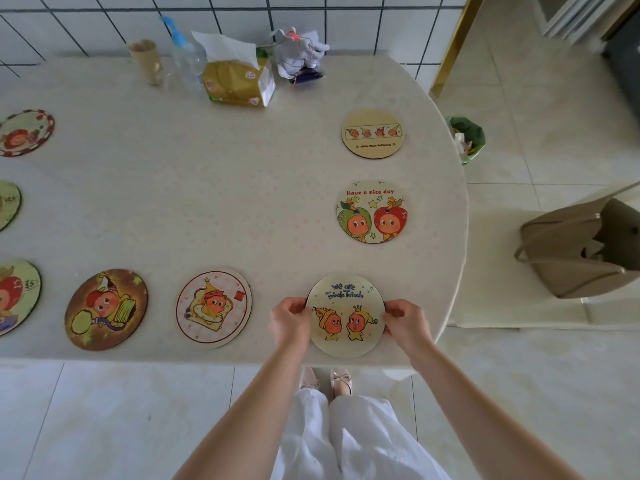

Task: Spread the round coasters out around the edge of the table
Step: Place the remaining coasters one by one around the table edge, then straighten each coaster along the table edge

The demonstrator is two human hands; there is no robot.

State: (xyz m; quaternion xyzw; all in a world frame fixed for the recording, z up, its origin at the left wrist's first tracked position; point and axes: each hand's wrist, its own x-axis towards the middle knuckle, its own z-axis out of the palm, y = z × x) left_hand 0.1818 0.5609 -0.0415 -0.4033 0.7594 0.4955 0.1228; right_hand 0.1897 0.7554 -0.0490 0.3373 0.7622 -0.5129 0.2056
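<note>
At the near edge of the table (pixel 214 202), the left hand (pixel 289 322) and right hand (pixel 405 322) pinch opposite rims of a pale yellow "we are Twinkle Twinkle" coaster (pixel 345 317) showing two orange cartoon figures. Left of it lie a toast coaster (pixel 213 308), a brown coaster (pixel 106 309) and three partly cropped ones. Beyond it sit a "Have a nice day" coaster (pixel 371 212) and a tan coaster (pixel 372 134). Eight coasters in all.

Pale speckled table (pixel 214 188) with rounded right end, white square-tiled wall (pixel 349 22) with dark grout behind it, glossy cream floor tiles (pixel 540 126), gold-trimmed frame (pixel 457 39) at upper right, green-lined bin (pixel 465 136) beside table, even daylight
</note>
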